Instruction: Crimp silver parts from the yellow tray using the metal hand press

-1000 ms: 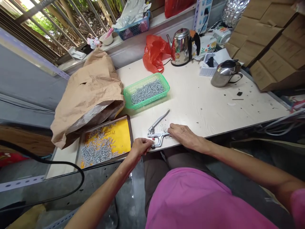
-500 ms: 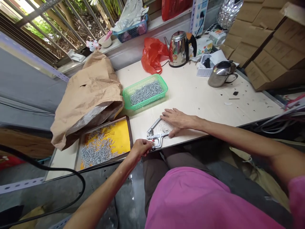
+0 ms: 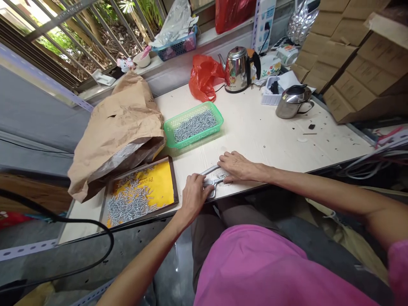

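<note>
A grey metal plier-like tool with two handles (image 3: 218, 180) lies at the front edge of the table. My left hand (image 3: 193, 193) is wrapped over its head end, thumb on the near side, and covers most of that end. At the other end, my right hand (image 3: 237, 166) has its fingers on the upper handle and its thumb by the lower one. Left of my hands, a shallow tray (image 3: 175, 182) with a yellow bottom holds many small silver metal pins. More such pins fill a green plastic basket (image 3: 193, 145) behind the tool.
A brown paper bag (image 3: 117, 123) leans over the tray's back edge. Farther back are a red plastic bag (image 3: 204, 76), a steel kettle (image 3: 236, 70) and a small metal pot (image 3: 291, 104). Cardboard boxes (image 3: 344, 55) are stacked at the right. Small scraps dot the table's right side.
My left hand has gone from a pinch at the tool's near end to a grasp over its head. My right hand's fingers have curled in, and the tool's handles are closer together.
</note>
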A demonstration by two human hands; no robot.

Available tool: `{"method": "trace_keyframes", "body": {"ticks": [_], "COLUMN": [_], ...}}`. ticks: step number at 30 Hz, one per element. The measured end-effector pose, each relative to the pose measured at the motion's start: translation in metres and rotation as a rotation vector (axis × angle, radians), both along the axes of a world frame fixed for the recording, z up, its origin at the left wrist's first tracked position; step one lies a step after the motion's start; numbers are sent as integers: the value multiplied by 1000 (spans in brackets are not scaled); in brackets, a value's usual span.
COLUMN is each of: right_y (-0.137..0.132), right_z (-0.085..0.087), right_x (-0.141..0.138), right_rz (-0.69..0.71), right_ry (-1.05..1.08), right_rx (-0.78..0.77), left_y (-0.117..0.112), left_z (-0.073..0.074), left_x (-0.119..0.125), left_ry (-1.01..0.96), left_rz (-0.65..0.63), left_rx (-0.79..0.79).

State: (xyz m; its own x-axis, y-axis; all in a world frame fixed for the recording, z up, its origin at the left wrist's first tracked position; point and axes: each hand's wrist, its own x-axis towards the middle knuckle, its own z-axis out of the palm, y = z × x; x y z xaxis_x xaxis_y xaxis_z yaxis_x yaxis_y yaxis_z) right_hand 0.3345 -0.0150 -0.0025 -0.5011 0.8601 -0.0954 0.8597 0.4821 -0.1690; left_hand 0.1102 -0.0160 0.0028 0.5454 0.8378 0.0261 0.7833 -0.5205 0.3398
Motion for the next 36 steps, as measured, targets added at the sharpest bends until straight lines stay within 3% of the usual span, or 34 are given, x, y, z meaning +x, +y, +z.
{"method": "trace_keyframes", "body": {"ticks": [3, 6, 11, 21, 26, 31, 36], "right_y": [-4, -8, -8, 9, 16, 45, 64], "right_z": [2, 7, 12, -9, -10, -19, -8], "right_x": [1, 2, 3, 8, 19, 27, 6], "right_rz": [-13, -34, -59, -72, 38, -46, -77], "right_ry": [4, 14, 45, 179, 162, 148, 2], "right_rx": [-21, -31, -74, -42, -4, 76, 133], "left_y": [14, 28, 33, 36, 10, -33, -37], "left_z": [-7, -8, -4, -2, -14, -37, -41], "left_x": [20, 32, 38, 47, 45, 48, 50], "left_ry": [54, 137, 243, 255, 138, -53, -128], "left_rz": [-222, -312, -353, -258, -179, -286, -273], "left_rx": [76, 50, 39, 3, 110, 123, 90]}}
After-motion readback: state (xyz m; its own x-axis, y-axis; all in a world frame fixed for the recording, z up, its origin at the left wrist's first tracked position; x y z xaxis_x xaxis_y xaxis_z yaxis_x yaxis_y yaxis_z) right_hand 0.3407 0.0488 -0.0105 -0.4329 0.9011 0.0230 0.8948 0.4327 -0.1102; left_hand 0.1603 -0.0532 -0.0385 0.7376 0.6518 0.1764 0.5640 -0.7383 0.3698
